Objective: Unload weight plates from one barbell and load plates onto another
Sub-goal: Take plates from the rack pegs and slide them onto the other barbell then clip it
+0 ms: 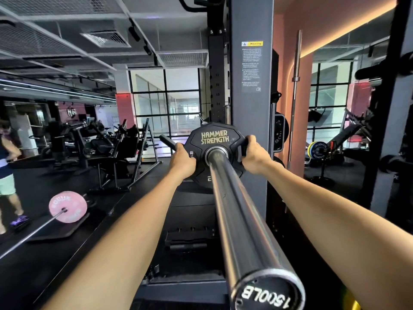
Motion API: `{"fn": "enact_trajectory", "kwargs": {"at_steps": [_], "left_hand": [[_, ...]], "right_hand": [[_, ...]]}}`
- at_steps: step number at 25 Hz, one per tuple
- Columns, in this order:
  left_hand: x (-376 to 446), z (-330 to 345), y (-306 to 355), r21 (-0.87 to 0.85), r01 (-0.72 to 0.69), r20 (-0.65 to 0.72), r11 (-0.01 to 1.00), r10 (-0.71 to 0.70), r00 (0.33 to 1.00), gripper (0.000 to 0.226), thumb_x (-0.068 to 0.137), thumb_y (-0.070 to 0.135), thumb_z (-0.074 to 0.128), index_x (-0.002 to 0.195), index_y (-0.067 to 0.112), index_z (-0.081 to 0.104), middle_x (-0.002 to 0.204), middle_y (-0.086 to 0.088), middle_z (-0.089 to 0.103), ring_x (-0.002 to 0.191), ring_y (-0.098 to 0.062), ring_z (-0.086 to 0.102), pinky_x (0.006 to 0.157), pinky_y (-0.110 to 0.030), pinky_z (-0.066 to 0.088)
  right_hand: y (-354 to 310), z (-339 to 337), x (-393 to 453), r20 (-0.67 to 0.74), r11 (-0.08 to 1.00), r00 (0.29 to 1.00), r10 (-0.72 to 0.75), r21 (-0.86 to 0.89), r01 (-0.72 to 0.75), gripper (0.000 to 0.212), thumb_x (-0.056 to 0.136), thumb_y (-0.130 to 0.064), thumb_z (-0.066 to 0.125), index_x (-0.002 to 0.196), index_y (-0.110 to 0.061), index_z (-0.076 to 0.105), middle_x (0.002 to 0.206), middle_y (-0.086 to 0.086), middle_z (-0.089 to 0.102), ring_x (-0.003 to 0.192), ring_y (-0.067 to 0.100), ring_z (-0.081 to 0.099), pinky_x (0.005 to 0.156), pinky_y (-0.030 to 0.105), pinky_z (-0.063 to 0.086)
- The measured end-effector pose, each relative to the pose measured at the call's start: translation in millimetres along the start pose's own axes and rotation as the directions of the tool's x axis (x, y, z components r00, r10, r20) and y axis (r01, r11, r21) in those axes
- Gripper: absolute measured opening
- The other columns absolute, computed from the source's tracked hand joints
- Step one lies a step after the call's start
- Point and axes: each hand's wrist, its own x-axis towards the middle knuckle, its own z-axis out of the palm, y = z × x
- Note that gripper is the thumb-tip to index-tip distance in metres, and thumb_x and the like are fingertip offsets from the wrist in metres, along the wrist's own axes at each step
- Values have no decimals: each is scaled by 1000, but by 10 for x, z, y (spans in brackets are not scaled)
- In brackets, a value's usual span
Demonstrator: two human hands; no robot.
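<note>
Hands, left hand [182, 158] and right hand [254, 155], clasp opposite edges of the black plate [215, 139] at the far end of the bar's sleeve [234, 211], seemingly mid-slide, direction unclear; pink-plated barbell [67, 209] lies far left.

Two bare forearms, no sleeves, watch or rings showing; left hand [182, 161] at eleven o'clock, right hand [254, 156] at one.

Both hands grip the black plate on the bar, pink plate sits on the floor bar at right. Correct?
Not quite. The head view shows the pink plate on the floor bar at left, not right. Left hand and right hand do grip the black plate on the bar.
</note>
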Motion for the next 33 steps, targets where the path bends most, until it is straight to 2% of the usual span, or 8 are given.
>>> {"fn": "enact_trajectory", "kwargs": {"at_steps": [4,7,10,16,21,27,31,33], "left_hand": [[-263,-78,-3,138,-107,-141,985,126,982,23,94,17,52,111,8,38,97,-17,60,84,-35,56,65,-39,42],[-607,-256,69,237,-149,-162,960,190,968,18,96,20,48,107,8,41,90,-14,55,76,-31,49,62,-38,36],[-1068,-461,141,277,-147,-168,950,198,966,23,96,20,46,113,6,43,90,-13,55,77,-31,50,62,-38,38],[-1954,-842,248,247,-155,-155,957,196,968,27,95,19,46,119,5,45,99,-17,61,89,-37,58,68,-37,43],[-2479,-1092,350,254,-156,-148,955,197,969,31,96,21,47,124,7,45,94,-12,61,84,-34,57,65,-35,42],[-2783,-1232,342,286,-178,-143,942,225,964,19,96,19,46,111,6,46,82,-7,56,74,-28,53,59,-34,41],[-2899,-1310,359,310,-230,-152,923,287,946,30,95,17,47,122,4,46,68,-1,50,60,-19,51,47,-30,36],[-2941,-1363,381,321,-237,-145,917,295,945,34,94,17,47,126,4,45,69,-3,53,61,-20,53,48,-30,39]], "right_hand": [[-24,-100,-282,-35,1000,999,7,-7,-8,28,88,-19,52,109,-13,34,84,8,55,78,34,54,69,34,41],[-62,-257,-603,-12,999,1000,26,-26,-26,27,80,-16,55,99,-14,36,81,10,60,68,33,65,62,34,51],[-116,-460,-1022,1,1000,1000,3,-16,-3,27,76,-15,57,98,-15,40,79,8,62,59,30,67,66,37,58],[-242,-833,-1785,-34,986,994,-103,-136,98,22,82,-20,52,97,-13,38,75,9,57,67,33,58,67,36,48],[-344,-1060,-2265,-34,978,991,-129,-172,121,20,88,-24,50,97,-13,37,76,9,57,66,32,55,69,36,47],[-419,-1157,-2585,-92,979,992,-88,-193,69,25,84,-24,52,105,-13,45,96,14,60,90,37,56,75,39,44],[-408,-1238,-2733,-99,990,991,-92,-114,81,25,78,-20,54,103,-16,52,90,8,63,85,34,58,78,40,51],[-391,-1258,-2780,-75,990,990,-123,-71,118,27,74,-21,56,101,-19,54,94,7,66,87,33,61,82,43,53]]}}
